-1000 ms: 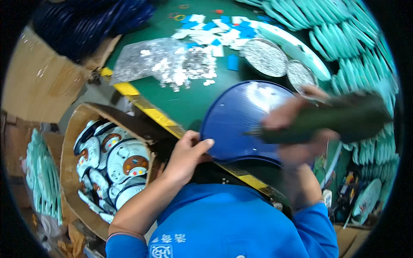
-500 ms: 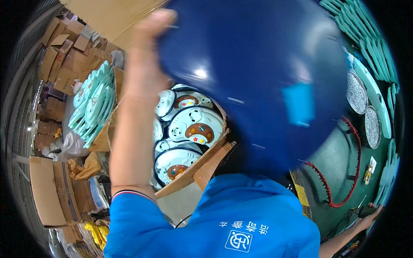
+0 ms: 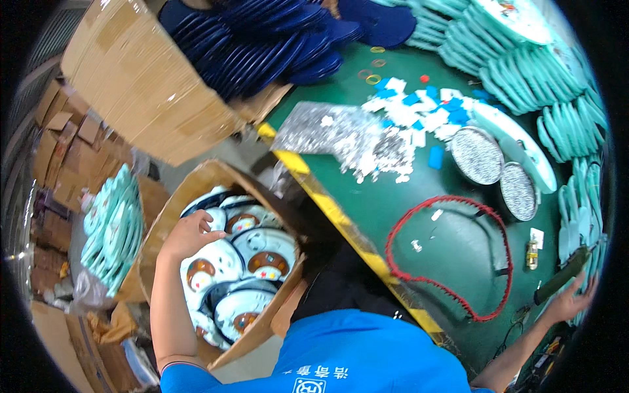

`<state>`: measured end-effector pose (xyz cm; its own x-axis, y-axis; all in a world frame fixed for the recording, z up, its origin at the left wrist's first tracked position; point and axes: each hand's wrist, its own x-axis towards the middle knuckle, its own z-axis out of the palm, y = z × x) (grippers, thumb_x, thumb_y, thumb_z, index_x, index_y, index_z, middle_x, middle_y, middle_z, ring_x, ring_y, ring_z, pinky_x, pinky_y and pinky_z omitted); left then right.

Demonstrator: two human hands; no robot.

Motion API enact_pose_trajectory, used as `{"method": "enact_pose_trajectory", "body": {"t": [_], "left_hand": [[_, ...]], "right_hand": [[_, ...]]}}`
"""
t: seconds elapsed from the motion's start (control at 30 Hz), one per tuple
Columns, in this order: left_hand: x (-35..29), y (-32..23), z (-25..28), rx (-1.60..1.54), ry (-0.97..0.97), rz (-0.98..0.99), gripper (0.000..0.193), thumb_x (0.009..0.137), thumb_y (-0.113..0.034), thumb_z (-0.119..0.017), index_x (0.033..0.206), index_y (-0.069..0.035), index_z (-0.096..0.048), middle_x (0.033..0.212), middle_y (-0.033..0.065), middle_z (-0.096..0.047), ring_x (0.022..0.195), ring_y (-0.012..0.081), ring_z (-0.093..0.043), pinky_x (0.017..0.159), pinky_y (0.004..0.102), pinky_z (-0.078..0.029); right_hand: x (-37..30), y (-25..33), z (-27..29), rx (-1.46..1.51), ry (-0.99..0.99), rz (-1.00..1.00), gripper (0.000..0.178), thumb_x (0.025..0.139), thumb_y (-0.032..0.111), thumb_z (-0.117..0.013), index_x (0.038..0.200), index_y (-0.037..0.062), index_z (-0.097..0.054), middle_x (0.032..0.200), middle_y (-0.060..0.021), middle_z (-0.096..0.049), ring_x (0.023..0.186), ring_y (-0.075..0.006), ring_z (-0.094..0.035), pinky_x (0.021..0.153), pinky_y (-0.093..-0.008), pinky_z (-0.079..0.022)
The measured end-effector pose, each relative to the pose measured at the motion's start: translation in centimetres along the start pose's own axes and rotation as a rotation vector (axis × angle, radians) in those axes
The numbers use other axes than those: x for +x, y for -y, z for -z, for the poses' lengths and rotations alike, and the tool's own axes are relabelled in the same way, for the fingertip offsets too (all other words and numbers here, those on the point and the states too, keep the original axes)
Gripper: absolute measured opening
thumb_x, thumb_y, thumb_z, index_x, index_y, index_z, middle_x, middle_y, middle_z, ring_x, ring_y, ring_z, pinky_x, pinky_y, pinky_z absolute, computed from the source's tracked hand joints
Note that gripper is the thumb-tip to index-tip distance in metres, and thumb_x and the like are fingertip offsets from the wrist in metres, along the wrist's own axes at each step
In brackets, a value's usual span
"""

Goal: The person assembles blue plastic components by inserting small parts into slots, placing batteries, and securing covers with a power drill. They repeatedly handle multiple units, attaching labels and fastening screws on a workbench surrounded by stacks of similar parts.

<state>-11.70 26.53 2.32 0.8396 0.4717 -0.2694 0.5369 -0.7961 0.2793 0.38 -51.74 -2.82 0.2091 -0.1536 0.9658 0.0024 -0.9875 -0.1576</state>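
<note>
My left hand (image 3: 190, 237) is over an open cardboard box (image 3: 164, 226), its thumb apart from its curved fingers and nothing visibly held. Below it, the box holds several pale blue and white rounded panels (image 3: 267, 245) with dark blue rims, brown ovals and small coloured shapes. My right hand (image 3: 569, 302) reaches out at the far right with fingers apart. It is close to a dark green tool handle (image 3: 562, 276) and several turquoise panels (image 3: 580, 209) standing in a row; whether it touches either, I cannot tell.
A green worktable (image 3: 354, 216) with a yellow-black edge carries a red toothed loop (image 3: 386, 245), grey speckled ovals (image 3: 477, 155), a clear plastic bag (image 3: 314, 128) and small white and blue pieces. Dark blue panels (image 3: 255, 46) are stacked behind. More turquoise panels (image 3: 111, 223) stand at left.
The large dark blue panel that my left hand held up is out of that hand, which has come down over the box. My right hand has moved up along the table's right side.
</note>
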Motion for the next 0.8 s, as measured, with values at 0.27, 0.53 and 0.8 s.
{"method": "enact_pose_trajectory", "body": {"t": [0.27, 0.53, 0.8], "left_hand": [[15.3, -14.5, -0.3, -0.116, -0.250, -0.462, 0.057, 0.076, -0.027, -0.082, 0.119, -0.001, -0.056, 0.109, 0.0172, -0.061, 0.099, 0.0297, -0.062, 0.087, 0.0381, -0.050], [31.6, -27.0, -4.8, 0.491, -0.748, -0.536, 0.106, 0.065, -0.041, -0.088, 0.151, -0.022, -0.029, 0.155, 0.0232, -0.022, 0.142, 0.0468, -0.022, 0.115, 0.0595, -0.022], [40.6, -29.0, -4.5, 0.666, -0.824, -0.493, 0.063, 0.087, -0.015, -0.062, 0.144, -0.023, -0.039, 0.151, 0.0206, -0.034, 0.121, 0.0438, -0.050, 0.094, 0.0545, -0.047]], "right_hand": [[3.4, 11.3, -5.7, 0.196, 0.415, 0.162, 0.031, 0.092, 0.003, -0.063, 0.123, -0.0011, -0.059, 0.120, -0.0181, -0.060, 0.113, -0.0317, -0.058, 0.099, -0.0397, -0.044], [4.4, 14.1, -9.7, 0.257, 0.653, 0.126, 0.033, 0.085, -0.005, -0.062, 0.117, -0.0040, -0.058, 0.113, -0.0217, -0.058, 0.102, -0.0358, -0.059, 0.089, -0.0400, -0.047], [3.4, 14.1, -11.5, 0.263, 0.734, 0.108, 0.035, 0.080, -0.008, -0.063, 0.115, -0.0059, -0.058, 0.109, -0.0221, -0.057, 0.093, -0.0347, -0.058, 0.081, -0.0392, -0.048]]}}
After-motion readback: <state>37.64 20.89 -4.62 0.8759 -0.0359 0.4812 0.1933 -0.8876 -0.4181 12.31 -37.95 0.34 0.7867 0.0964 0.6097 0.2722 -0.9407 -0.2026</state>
